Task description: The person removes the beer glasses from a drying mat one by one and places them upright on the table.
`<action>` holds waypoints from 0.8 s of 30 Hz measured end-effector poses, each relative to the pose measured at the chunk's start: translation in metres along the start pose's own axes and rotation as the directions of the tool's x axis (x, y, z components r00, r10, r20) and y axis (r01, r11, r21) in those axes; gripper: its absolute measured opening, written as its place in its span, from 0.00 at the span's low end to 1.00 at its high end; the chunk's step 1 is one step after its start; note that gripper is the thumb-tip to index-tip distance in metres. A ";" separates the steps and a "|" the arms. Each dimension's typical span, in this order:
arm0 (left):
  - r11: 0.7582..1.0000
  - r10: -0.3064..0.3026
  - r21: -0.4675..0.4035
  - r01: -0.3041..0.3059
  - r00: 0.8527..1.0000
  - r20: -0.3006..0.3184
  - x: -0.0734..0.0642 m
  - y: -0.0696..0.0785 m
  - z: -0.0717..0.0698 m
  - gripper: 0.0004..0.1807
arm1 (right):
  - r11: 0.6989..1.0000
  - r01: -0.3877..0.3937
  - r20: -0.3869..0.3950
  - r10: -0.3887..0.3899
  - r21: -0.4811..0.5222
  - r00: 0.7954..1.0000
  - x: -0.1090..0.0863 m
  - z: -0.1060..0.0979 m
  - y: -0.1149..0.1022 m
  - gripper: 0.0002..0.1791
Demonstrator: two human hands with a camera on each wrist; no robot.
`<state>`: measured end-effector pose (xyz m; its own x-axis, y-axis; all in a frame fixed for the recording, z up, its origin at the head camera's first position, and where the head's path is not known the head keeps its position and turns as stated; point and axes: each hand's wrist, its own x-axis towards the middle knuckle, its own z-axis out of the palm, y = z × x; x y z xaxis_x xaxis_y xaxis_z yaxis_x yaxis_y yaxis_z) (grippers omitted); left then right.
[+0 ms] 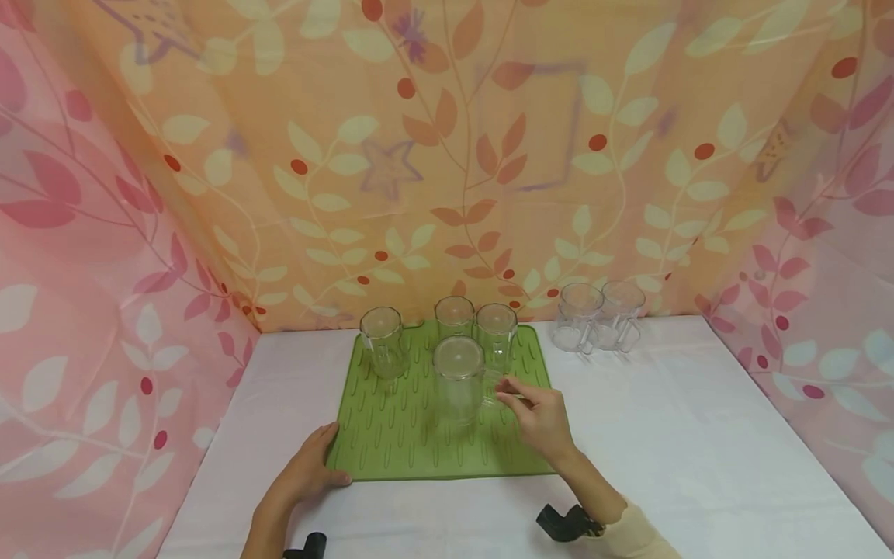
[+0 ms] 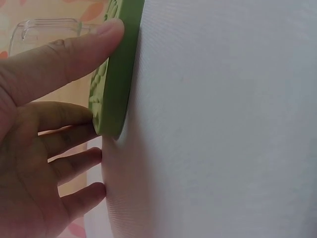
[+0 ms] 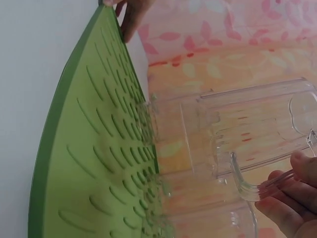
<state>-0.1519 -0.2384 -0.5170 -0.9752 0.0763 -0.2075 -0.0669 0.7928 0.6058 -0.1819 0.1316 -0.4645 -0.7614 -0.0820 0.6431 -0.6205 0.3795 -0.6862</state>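
- Green ribbed silicone mat [image 1: 405, 419]: left hand [image 1: 307, 470], fingers straight, presses its near corner, steadying it.
- Clear plastic mug [image 1: 459, 380]: right hand [image 1: 541, 419] pinches its handle.

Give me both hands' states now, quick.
Left hand: open, fingers resting on the corner of the ribbed green silicone mat.
Right hand: pinching the handle of the clear plastic mug.

- 4 cups stand on the mat [image 1: 391, 435]: 3 in a back row, 1 cup [image 1: 458, 378] in front.
- 2 mugs [image 1: 595, 317] stand on the table [image 1: 698, 435], right of the mat.
- Left hand [image 1: 307, 468] at the mat's near left corner; right hand [image 1: 541, 419] beside the front cup.
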 end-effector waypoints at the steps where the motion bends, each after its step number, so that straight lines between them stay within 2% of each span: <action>1: 1.000 0.000 0.002 0.000 1.000 0.001 0.000 0.000 0.000 0.58 | 1.000 0.002 -0.004 -0.002 -0.006 1.000 0.000 -0.003 0.000 0.12; 11: 1.000 -0.004 -0.006 0.004 1.000 0.009 0.000 0.000 -0.001 0.58 | 0.999 -0.026 -0.054 0.024 -0.040 0.998 -0.007 -0.022 0.007 0.13; 24: 1.000 0.004 -0.007 -0.004 1.000 0.005 0.002 -0.003 0.001 0.58 | 0.998 -0.040 -0.067 0.037 -0.055 0.997 -0.012 -0.025 0.010 0.13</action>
<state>-0.1530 -0.2400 -0.5203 -0.9745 0.0828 -0.2088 -0.0641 0.7885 0.6117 -0.1746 0.1598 -0.4706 -0.7694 -0.0063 0.6387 -0.5780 0.4322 -0.6921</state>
